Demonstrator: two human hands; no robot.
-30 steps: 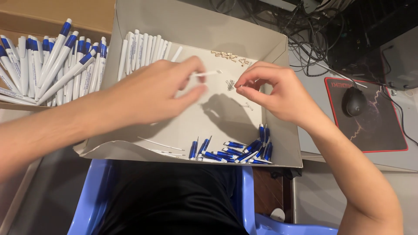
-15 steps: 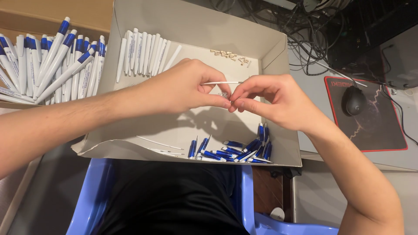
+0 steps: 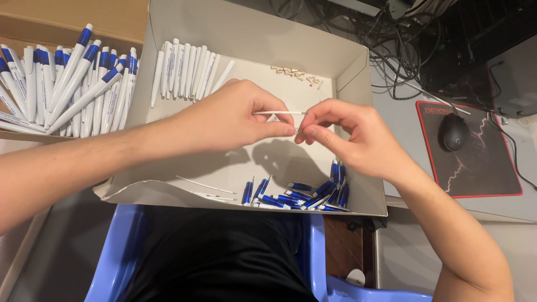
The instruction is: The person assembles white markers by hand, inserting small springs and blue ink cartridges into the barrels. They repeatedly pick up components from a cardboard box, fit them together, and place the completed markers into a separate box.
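Over the middle of a shallow white cardboard box (image 3: 347, 72), my left hand (image 3: 232, 120) pinches a thin white pen refill (image 3: 274, 113) held level. My right hand (image 3: 349, 137) meets it at the refill's right end, fingertips closed on the tip and on something tiny I cannot make out. White pen barrels (image 3: 184, 70) lie in a row at the box's back left. Small tan springs (image 3: 293, 72) are scattered at the back right. Blue pen parts (image 3: 302, 196) are heaped at the front right, and loose refills (image 3: 204, 187) lie at the front.
A brown carton (image 3: 33, 25) at the left holds several assembled white and blue pens (image 3: 67, 84). A black mouse (image 3: 454, 131) rests on a red-edged mat (image 3: 492, 179) at the right, with cables (image 3: 403, 39) behind. A blue chair (image 3: 120, 251) is under me.
My two hands have come together over the box. The right hand's fingertips now close on the end of the refill that the left hand holds.
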